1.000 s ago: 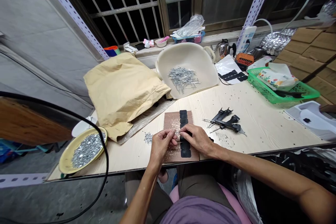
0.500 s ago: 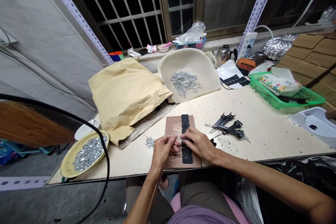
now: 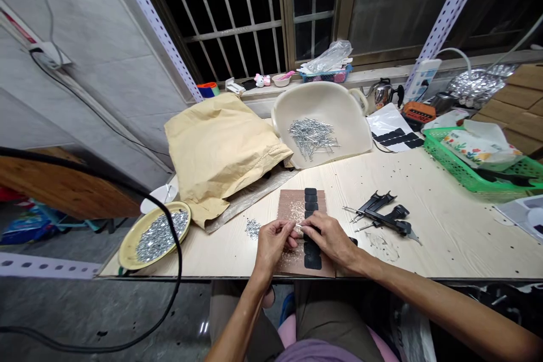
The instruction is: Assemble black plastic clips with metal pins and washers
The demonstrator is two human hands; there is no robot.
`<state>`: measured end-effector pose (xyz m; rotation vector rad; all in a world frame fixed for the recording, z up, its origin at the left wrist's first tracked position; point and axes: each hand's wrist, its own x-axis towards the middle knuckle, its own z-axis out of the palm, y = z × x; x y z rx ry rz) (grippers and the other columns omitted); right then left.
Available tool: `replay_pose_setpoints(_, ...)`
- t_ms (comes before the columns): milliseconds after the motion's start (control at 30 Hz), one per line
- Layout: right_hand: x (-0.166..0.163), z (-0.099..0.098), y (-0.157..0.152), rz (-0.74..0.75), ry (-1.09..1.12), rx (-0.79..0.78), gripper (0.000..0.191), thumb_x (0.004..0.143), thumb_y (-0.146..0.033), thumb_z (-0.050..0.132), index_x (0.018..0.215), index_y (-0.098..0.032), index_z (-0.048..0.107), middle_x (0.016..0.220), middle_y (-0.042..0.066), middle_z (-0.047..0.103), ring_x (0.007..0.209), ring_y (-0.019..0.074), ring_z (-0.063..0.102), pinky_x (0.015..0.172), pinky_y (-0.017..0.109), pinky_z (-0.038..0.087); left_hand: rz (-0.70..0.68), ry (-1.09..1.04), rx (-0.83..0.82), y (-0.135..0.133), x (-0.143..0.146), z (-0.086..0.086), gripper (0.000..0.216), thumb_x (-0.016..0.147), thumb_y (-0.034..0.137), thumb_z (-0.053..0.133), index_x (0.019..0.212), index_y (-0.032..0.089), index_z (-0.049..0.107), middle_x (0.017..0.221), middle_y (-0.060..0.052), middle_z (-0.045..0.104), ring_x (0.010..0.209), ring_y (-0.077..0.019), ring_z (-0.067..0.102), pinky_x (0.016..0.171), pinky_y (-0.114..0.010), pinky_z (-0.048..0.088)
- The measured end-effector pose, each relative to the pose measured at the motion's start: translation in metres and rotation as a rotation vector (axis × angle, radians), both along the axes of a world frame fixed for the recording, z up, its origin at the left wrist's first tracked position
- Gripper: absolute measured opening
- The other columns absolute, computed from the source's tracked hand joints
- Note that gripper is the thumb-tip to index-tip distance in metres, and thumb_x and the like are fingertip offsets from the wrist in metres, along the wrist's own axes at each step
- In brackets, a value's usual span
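My left hand (image 3: 272,242) and my right hand (image 3: 328,237) meet over a brown board (image 3: 288,206) at the table's near edge. Both are pinched on a thin metal pin (image 3: 297,226) held between their fingertips. A row of black pads (image 3: 311,199) runs down the board, partly under my right hand. Tiny silver bits are scattered on the board and lie in a small heap (image 3: 253,228) just left of my left hand. Black plastic parts with pins (image 3: 382,215) lie to the right of my right hand.
A cream tub (image 3: 339,119) holds a pile of metal pins (image 3: 311,136) behind the board. A tan sack (image 3: 220,147) lies at the back left, a yellow plate (image 3: 127,251) of silver washers at the near left corner. A green basket (image 3: 475,178) stands right.
The camera has swung left and tilted a little, so everything sits further right in view. Both hands have stayed together over the board, pinching the pin.
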<state>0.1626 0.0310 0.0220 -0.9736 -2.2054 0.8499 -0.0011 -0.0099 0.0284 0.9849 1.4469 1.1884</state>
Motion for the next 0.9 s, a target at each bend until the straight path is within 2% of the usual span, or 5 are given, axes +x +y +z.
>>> replay_pose_setpoints(133,-0.007,-0.003,0.001,-0.029,0.081,-0.06,0.01,0.089,-0.025,0.051,0.088,-0.019,0.059,0.082,0.001,0.06,0.077,0.0138,0.057,0.072,0.026,0.044,0.017,0.002,-0.006,0.001,-0.003,-0.001,0.032,0.074,0.043,0.064,0.073,0.012,0.064,0.059,-0.002,0.065,0.044,-0.0086,0.055,0.046,-0.018,0.041)
replay_pose_setpoints(567,-0.007,-0.007,0.002,-0.005,-0.018,0.112,0.019,0.092,-0.023,0.044,0.099,-0.022,0.061,0.087,0.003,0.054,0.077,0.0133,0.055,0.071,0.026,0.047,0.068,0.025,0.001,0.001,-0.004,-0.002,0.033,0.073,0.044,0.064,0.07,0.012,0.063,0.057,-0.002,0.064,0.042,-0.0092,0.054,0.043,-0.018,0.04)
replay_pose_setpoints(700,-0.036,0.025,0.007,-0.007,-0.001,0.195,0.02,0.093,-0.026,0.044,0.096,-0.021,0.063,0.083,0.002,0.053,0.076,0.0129,0.054,0.069,0.025,0.045,0.14,0.007,0.09,0.002,-0.025,0.028,0.031,0.071,0.041,0.067,0.074,0.011,0.064,0.064,-0.003,0.065,0.047,-0.0099,0.056,0.048,-0.021,0.047)
replay_pose_setpoints(833,-0.076,0.071,0.015,0.032,0.014,0.297,0.025,0.095,-0.033,0.04,0.103,-0.023,0.062,0.089,0.003,0.051,0.078,0.0126,0.053,0.068,0.024,0.043,0.342,0.083,0.286,0.002,-0.055,0.07,0.032,0.07,0.037,0.069,0.089,0.012,0.065,0.07,-0.001,0.065,0.052,-0.0086,0.058,0.055,-0.021,0.05)
replay_pose_setpoints(900,-0.085,0.078,0.015,0.055,0.002,0.309,0.024,0.094,-0.031,0.041,0.103,-0.023,0.062,0.089,0.003,0.051,0.077,0.0124,0.052,0.068,0.024,0.043,0.364,0.08,0.27,-0.002,-0.062,0.076,0.033,0.069,0.038,0.069,0.088,0.011,0.064,0.069,-0.001,0.064,0.051,-0.0082,0.057,0.055,-0.021,0.05)
